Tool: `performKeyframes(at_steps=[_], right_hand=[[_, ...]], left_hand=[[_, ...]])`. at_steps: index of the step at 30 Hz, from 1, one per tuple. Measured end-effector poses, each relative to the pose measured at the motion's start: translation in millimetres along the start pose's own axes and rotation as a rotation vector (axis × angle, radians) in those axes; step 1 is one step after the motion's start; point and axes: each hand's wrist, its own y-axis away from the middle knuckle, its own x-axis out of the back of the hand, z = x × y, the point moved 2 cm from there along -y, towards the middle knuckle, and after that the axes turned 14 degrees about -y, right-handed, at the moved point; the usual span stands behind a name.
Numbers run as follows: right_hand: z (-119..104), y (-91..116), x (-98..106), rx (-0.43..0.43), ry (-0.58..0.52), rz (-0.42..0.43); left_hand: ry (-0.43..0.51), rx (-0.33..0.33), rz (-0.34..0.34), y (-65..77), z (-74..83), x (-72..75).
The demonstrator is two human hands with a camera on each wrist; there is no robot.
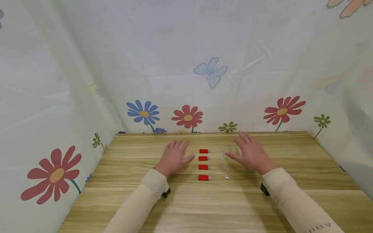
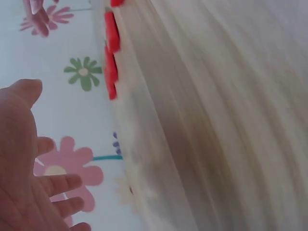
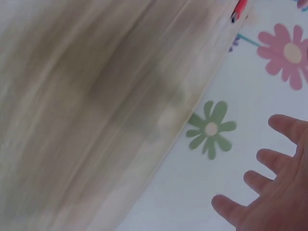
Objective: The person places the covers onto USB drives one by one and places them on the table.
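Several red USB flash drives lie in a column on the wooden table, their metal plugs pointing right; the nearest flash drive (image 1: 203,177) and the farthest flash drive (image 1: 203,151) mark its ends. Beside each plug, a short gap to the right, lies a small clear cap (image 1: 226,177). My left hand (image 1: 175,157) hovers left of the column, fingers spread and holding nothing. To the right of the caps is my right hand (image 1: 252,154), also spread and without anything in it. The left wrist view shows some red drives (image 2: 112,32) beyond the left hand; the right wrist view catches one drive (image 3: 240,8).
The wood-grain table (image 1: 186,204) ends at a pale curtain (image 1: 163,64) printed with flowers and a butterfly, which rises behind it and along both sides. A dark strap piece (image 1: 166,193) shows under the left sleeve, another dark piece (image 1: 265,189) under the right.
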Motion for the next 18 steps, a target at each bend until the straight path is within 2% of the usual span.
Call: performKeyframes(at_steps=[3, 7, 18], right_hand=[[-7.2, 3.1, -2.3, 0.04, -0.008, -0.005], [-17.0, 6.8, -4.0, 0.073, -0.026, -0.023], [-35.7, 18.0, -8.8, 0.199, -0.044, -0.065]], left_hand=[[0.028, -0.029, -0.037, 1.6, 7.6, 2.1], [0.022, -0.087, -0.067, 5.1, 18.7, 4.8], [-0.062, -0.237, -0.058, 14.2, 45.1, 11.6]])
